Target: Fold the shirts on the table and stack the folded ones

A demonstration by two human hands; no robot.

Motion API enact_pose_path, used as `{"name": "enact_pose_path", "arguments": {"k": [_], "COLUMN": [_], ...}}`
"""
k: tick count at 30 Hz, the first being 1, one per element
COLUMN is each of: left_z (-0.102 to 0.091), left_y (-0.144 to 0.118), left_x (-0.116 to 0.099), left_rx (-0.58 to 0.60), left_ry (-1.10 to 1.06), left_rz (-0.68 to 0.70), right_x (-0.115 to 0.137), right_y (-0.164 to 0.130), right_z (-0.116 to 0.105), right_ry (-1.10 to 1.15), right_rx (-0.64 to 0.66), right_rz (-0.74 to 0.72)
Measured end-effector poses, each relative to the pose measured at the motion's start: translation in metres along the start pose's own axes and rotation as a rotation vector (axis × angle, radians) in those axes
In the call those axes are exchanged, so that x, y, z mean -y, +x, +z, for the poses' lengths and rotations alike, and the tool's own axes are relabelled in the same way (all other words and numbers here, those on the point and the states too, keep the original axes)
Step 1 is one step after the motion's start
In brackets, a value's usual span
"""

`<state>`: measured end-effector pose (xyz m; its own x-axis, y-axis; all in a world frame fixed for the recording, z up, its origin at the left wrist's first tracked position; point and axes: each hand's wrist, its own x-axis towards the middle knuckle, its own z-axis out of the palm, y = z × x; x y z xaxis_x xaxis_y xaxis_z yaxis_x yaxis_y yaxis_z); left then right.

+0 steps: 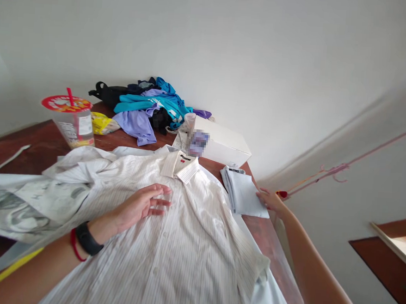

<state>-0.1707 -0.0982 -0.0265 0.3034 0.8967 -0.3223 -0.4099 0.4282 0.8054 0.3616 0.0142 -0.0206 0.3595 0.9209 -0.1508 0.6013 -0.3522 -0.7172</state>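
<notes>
Both hands flat | left hand [139, 206] on shirt [182, 243] (chest) | right hand [271, 200] beside it

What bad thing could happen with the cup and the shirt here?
The cup with the straw stands close to the shirt, so a bump might spill it on the cloth. The right hand touches the folded cloth lying at the table edge, so it might slip off.
</notes>
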Motion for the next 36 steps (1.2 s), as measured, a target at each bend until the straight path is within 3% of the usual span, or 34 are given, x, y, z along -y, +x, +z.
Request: {"name": "enact_pose_path", "arguments": {"k": [7,10,13,17,21,25,29,32,36], "left_z": [0.002,0.001,0.000,0.000,0.002,0.003,0.001,-0.002,-0.002], "left_y": [0.000,0.001,0.002,0.004,0.002,-0.002,-0.002,0.001,0.001], "left_x": [-0.001,0.001,0.004,0.006,0.003,-0.002,-0.003,-0.002,-0.002], "left_rx": [-0.007,-0.005,0.005,0.010,0.002,0.001,0.034,0.031,0.029], "left_ry": [0.037,0.049,0.055,0.048,0.024,-0.018,-0.047,-0.034,-0.014], "left_rz": [0.003,0.021,0.029,0.036,0.020,-0.028,-0.025,-0.023,-0.025], "right_x": [0.037,0.052,0.054,0.048,0.052,0.075,0.116,0.144,0.153], "right_y": [-0.002,-0.007,-0.011,-0.015,-0.026,-0.045,-0.075,-0.107,-0.146], "right_z": [0.038,0.069,0.097,0.111,0.110,0.109,0.114,0.136,0.184], "right_ry": [-0.428,-0.572,-0.677,-0.740,-0.733,-0.674,-0.552,-0.260,-0.032], "right_rx": [-0.105,-0.120,0.000,0.044,0.001,-0.085,-0.076,0.041,0.044], "right_rz": [-0.394,-0.321,-0.239,-0.241,-0.244,-0.240,-0.427,-0.685,-0.843]}}
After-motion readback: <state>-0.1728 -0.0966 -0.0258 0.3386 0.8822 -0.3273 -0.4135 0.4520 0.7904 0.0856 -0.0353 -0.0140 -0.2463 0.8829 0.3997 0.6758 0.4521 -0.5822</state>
